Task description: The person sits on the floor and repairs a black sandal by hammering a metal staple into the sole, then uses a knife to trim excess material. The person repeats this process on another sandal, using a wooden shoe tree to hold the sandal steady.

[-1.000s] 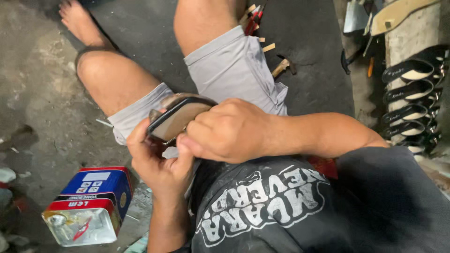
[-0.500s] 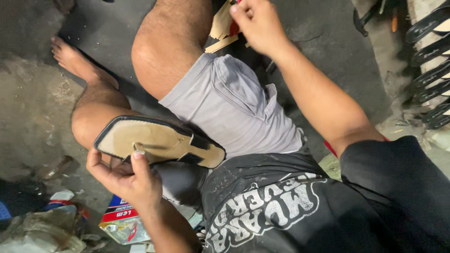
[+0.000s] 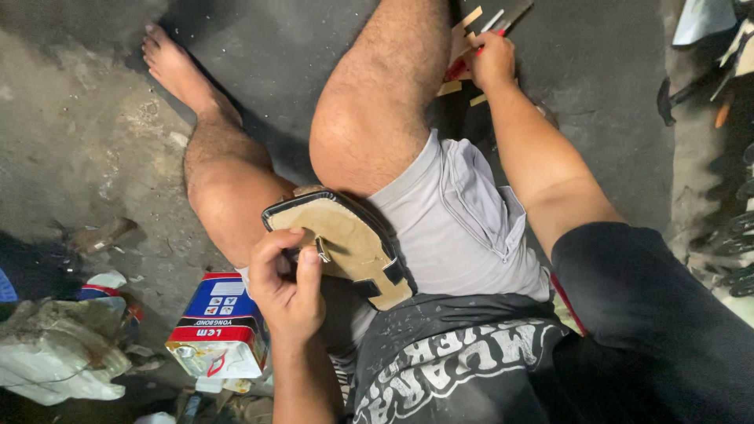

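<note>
Your left hand (image 3: pixel 287 286) is gripping a tan sandal sole (image 3: pixel 345 243), held against your thigh, while your right hand (image 3: pixel 491 59), at one o'clock, is closing on a red-handled tool (image 3: pixel 463 67) among floor scraps; bringing it back looks next.

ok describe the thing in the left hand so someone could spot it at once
Start at the grey shorts over the person's lap. On their left edge the left hand grips a flat sandal, tan sole facing up, edged in black with a black strap. Nothing nearby is tan and sole-shaped; the tin below is boxy.
</note>
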